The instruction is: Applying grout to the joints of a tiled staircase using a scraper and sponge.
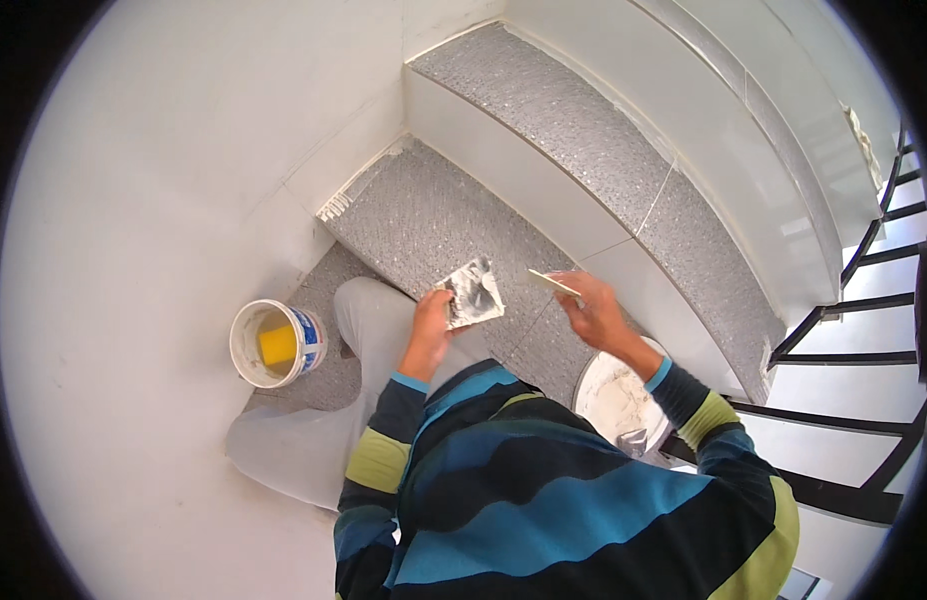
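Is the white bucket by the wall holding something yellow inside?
Yes, the white bucket on the lower step beside the wall has a yellow block-like thing sitting inside it.

**Tiling work on an indoor staircase**

A curved indoor stairwell under finishing: speckled grey stone treads [453,215] with glossy white tiled risers [513,170] wind between smooth white walls [163,180] and a black metal railing [863,300]. A white plastic bucket holding a yellow sponge [276,343] and a round white mixing bowl smeared with paste [618,400] stand on the steps.
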Demonstrator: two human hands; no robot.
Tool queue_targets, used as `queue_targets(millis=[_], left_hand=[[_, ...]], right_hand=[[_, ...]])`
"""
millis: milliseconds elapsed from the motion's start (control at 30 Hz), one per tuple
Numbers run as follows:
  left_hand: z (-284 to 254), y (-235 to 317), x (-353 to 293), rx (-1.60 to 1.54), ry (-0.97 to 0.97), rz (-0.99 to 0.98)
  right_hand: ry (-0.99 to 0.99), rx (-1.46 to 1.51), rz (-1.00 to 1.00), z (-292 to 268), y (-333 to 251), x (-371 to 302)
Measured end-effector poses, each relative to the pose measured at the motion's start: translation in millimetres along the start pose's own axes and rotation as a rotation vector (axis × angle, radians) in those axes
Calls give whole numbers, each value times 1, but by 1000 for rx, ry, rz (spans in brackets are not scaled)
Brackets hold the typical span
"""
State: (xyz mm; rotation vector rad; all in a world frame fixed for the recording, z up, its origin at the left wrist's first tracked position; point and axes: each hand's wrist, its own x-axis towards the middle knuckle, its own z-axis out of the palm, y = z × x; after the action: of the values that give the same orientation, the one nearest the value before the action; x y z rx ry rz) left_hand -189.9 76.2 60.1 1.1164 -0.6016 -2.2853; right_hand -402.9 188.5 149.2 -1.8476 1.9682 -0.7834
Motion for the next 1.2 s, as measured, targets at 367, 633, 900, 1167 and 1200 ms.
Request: queue_targets(millis=[367,633,900,1167,1200], left_hand=[[8,25,-10,-174,-65,151],[-22,68,-17,35,192,456],[-38,100,-18,647,332,686],[-65,102,41,510,33,371],[-63,99,48,516,8,321]], right_hand=[[171,142,-82,68,31,-20],[620,604,546,181,75,0],[637,166,427,198,68,3],[503,-34,496,184,64,5],[476,-24,509,184,66,3]])
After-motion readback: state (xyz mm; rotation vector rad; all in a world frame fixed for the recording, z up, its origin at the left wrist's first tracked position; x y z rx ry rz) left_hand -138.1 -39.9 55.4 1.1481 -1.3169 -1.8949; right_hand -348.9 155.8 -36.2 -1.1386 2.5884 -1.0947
